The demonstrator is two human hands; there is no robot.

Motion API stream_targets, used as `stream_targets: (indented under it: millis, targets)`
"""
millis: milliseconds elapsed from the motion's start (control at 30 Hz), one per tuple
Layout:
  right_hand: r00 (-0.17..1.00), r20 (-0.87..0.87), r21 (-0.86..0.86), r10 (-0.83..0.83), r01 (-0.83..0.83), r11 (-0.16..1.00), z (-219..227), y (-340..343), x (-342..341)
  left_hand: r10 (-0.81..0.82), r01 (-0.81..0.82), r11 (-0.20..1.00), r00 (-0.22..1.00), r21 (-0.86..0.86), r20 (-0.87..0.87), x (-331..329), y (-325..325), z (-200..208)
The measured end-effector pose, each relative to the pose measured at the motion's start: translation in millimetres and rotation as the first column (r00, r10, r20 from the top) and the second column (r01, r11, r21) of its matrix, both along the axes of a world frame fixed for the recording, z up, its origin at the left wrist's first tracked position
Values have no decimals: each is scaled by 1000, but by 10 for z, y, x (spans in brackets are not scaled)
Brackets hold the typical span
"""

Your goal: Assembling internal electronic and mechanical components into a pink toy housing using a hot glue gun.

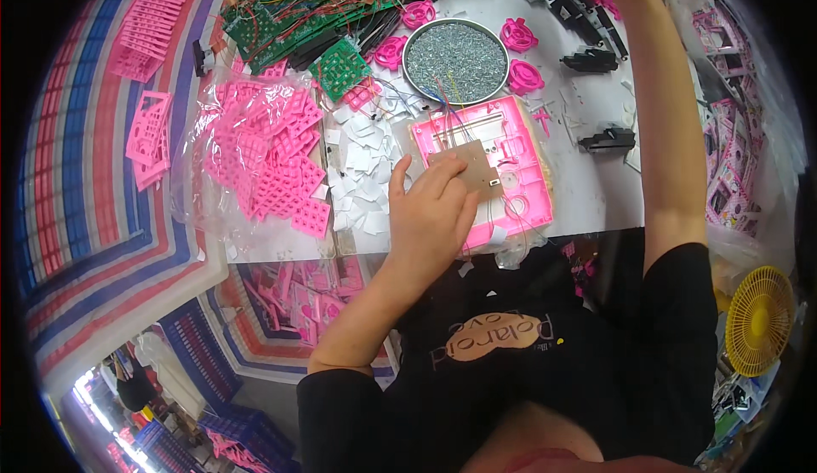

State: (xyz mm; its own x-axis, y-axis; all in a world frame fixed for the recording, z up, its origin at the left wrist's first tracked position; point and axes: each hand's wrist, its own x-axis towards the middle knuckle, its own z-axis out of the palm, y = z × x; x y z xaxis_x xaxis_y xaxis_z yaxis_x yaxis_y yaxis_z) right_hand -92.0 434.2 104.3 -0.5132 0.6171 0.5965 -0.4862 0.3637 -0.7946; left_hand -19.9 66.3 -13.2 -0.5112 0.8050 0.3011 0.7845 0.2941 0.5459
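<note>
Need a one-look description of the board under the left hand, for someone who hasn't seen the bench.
Start at the round metal dish of screws at the top of the white table. Just below it lies a pink plastic housing. On it sits a small brown circuit board, pressed by the left hand; the other boards are green.

1. A round metal tray (455,60) of small silvery screws stood at the far side of the white worktable (596,192).
2. Pink round wheel-like parts (518,34) lay around that tray.
3. Green circuit boards (281,9) with coloured wires were heaped at the table's far left.
4. A clear plastic bag (255,154) held pink grid-shaped keypads.
5. Small white squares (362,166) lay scattered just beside the bag.
6. Black plastic parts (591,60) sat toward the far right.
7. A yellow fan (757,320) stood low at the right edge.
8. A striped woven sack (94,192) carried more pink frames (149,137) on the left.
</note>
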Motion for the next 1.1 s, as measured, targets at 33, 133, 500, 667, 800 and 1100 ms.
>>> stream_targets:
  millis: [33, 133, 500, 667, 800, 1100]
  targets:
    - [988, 145, 212, 42, -73, 975, -128, 297, -145, -2, 2, 1000, 1000, -5, -4, 11, 7, 17]
    - [852, 493, 169, 177, -293, 941, 96, 12, -278, 15, -15, 1000, 1000, -15, -16, 20, -40, -5]
    - [240, 23, -160, 971, -957, 240, 356, -1596, -920, -8, 7, 1000, 999, -5, -50, -15, -105, -35]
    - [560, 37, -281, 828, -789, 546, -254, -1676, 150, 0, 0, 1000, 999, 13, -34, -35, -140, -125]
    - [702, -25, -384, 712, -664, 641, -509, -1993, 1070, -42, 43, 999, 999, 31, -11, -71, -109, -92]
    - [690, 157, -268, 707, -659, 702, -784, -2172, 1243, -16, 16, 1000, 1000, 6, -6, -70, -119, -94]
